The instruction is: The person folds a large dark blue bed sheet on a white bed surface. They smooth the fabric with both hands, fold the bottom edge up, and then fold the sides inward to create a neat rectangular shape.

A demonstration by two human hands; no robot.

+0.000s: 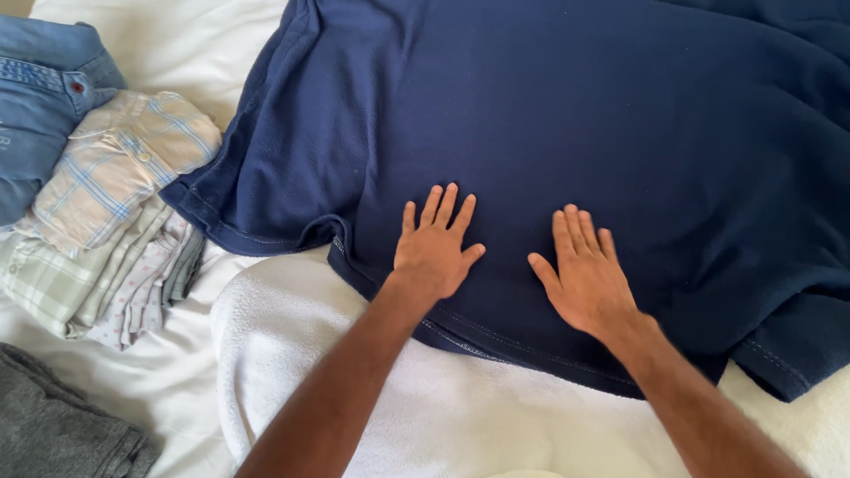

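Navy shirt lies spread, unfolded. Left hand and right hand rest flat on it, fingers open, gripping nothing. Folded pile left of shirt (already done, likely).

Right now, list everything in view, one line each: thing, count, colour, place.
T-shirt: one, navy blue, spread flat across the centre and right.
Towel: one, white, under the shirt's near hem.
Bed sheet: one, white, beneath everything.
Folded shirts: a small stack, pale checked and patterned, at left.
Jeans: one, blue, far left top.
Grey garment: one, bottom left corner.
Left hand: open, flat on the T-shirt.
Right hand: open, flat on the T-shirt, beside the left.
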